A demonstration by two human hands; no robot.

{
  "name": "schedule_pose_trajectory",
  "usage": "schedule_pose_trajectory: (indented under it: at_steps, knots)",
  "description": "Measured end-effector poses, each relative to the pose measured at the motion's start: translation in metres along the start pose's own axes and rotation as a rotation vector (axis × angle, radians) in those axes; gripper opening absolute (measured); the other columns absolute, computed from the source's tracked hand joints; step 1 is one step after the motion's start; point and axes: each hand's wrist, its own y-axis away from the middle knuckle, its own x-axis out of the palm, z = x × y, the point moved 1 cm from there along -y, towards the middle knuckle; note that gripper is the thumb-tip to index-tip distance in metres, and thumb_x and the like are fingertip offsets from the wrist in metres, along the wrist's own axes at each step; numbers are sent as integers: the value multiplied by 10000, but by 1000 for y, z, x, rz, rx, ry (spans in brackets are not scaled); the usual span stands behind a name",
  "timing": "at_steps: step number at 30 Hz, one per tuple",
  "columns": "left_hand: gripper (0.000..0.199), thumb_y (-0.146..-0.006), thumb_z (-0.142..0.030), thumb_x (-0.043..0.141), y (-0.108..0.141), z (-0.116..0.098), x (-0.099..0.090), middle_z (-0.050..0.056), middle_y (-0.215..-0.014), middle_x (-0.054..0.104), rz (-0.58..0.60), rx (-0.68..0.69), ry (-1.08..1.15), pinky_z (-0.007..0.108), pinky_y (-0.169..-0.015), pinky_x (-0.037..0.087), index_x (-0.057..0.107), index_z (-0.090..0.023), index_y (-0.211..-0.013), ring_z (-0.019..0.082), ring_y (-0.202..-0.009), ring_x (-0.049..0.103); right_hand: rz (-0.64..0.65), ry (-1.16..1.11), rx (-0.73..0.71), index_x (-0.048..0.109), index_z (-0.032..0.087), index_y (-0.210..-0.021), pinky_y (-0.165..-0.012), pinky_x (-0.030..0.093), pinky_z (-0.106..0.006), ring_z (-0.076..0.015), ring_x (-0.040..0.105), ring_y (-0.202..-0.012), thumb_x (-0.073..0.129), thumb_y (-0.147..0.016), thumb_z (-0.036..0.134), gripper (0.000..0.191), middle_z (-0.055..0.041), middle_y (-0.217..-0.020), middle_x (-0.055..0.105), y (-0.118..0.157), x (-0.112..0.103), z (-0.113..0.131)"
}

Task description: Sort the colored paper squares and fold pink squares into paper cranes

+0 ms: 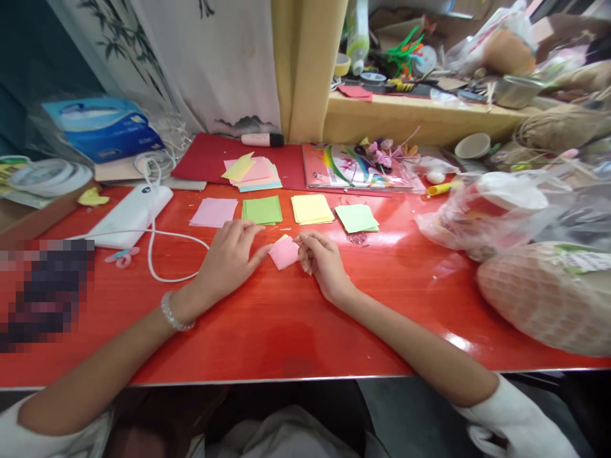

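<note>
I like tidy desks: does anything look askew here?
Yes: the loose pile of pink, yellow and blue paper squares on the dark-red flat sheet; its edges fan at different angles, unlike the neater grass-green paper stack.

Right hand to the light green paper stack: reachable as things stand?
Probably yes: the light green paper stack lies just beyond the right hand, nothing visible between them, though that hand's fingers are at the pink paper square.

A pale curtain (214, 63) hangs behind the red table (267, 337).
</note>
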Motion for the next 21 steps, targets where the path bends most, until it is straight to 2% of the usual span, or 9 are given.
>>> schedule_pose_trajectory:
  at_steps: [3, 6, 11, 17, 21]
  knots:
    - [478, -896, -468, 434, -2, -10, 9, 141, -1126, 537, 82, 34, 30, 432, -954, 408, 491, -130, -1230, 286, -1071, 473, -62, -51, -60, 587, 178, -742, -366, 248, -186, -36, 356, -379, 558, -800, 350, 184, 65, -526, 476, 0, -2, 0]
    - [428, -897, -429, 457, -4, -13, 15, 142, -1100, 562, 151, 73, 63, 429, -904, 439, 529, -125, -1189, 279, -1029, 498, -102, -93, -95, 565, 180, -724, -377, 228, -195, -41, 337, -386, 547, -794, 340, 176, 66, -519, 464, -1, -4, 0]
    - [351, -908, -346, 458, -1, -13, 11, 150, -1102, 585, 124, 98, 16, 439, -863, 455, 540, -131, -1173, 286, -1012, 537, -91, -99, -100, 560, 173, -705, -378, 216, -202, -44, 343, -384, 556, -785, 325, 172, 60, -515, 473, -3, -3, 0]
    - [385, -927, -324, 425, 2, -15, 9, 164, -1142, 578, 131, 136, -30, 438, -883, 457, 489, -97, -1232, 281, -1038, 538, -59, -45, -97, 564, 176, -704, -374, 230, -202, -44, 350, -379, 543, -799, 321, 175, 62, -507, 470, -2, -2, -1]
    - [322, -930, -305, 415, 1, -13, 11, 158, -1121, 594, 142, 156, -38, 437, -873, 459, 541, -116, -1159, 277, -1018, 548, -30, -10, -98, 577, 175, -707, -368, 234, -196, -41, 354, -375, 542, -799, 317, 172, 61, -514, 470, -2, -1, -1]
